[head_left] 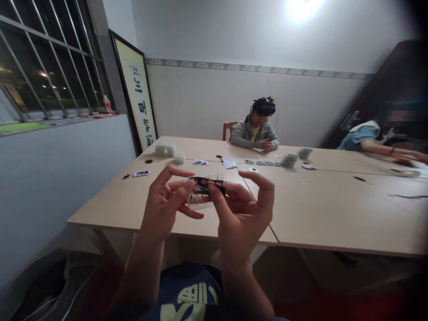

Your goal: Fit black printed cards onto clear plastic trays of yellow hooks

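A small clear plastic box [200, 203] is held up in front of me, above the near edge of the table. Thin hook-like metal pieces show through its clear wall. Across it lies a black label [207, 184] with red and white characters. My left hand [158, 200] grips the box's left end between thumb and fingers. On the other side, my right hand [244, 211] presses its thumb on the label, with fingers behind the box and the index finger raised. The fingers partly hide the box.
On the pale table [110, 196] stand stacked clear boxes [165, 149] at the back left and more stacks [289, 160] right of centre. Printed cards [200, 163], white paper [229, 163] and a white roll [253, 170] lie between. One person [256, 129] sits opposite, another [364, 136] at right.
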Tool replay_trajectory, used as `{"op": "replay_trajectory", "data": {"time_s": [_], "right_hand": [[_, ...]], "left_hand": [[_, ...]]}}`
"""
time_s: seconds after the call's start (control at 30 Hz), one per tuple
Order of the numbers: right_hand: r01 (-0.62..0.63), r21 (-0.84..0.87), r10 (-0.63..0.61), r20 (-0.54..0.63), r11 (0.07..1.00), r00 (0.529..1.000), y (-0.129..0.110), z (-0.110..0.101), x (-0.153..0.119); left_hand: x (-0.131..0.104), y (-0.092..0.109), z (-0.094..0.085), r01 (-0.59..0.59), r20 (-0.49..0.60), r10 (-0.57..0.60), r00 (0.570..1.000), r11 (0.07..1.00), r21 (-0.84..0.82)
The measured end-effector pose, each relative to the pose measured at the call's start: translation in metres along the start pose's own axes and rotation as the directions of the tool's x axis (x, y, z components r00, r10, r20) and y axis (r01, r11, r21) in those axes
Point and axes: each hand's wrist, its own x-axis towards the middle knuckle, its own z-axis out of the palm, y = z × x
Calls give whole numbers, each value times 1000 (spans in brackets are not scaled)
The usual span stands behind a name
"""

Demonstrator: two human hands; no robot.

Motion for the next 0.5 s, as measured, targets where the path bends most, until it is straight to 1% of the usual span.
{"op": "replay_trajectory", "data": {"time_s": [0.2,0.5], "right_hand": [[-3,26,3,-11,1000,1000,1,0,-1],[21,11,-21,-14,1000,1000,1,1,-1]], "left_hand": [[0,0,1,12,-2,-12,1000,1000,-21],[0,0,1,11,5,-11,1000,999,-44]]}}
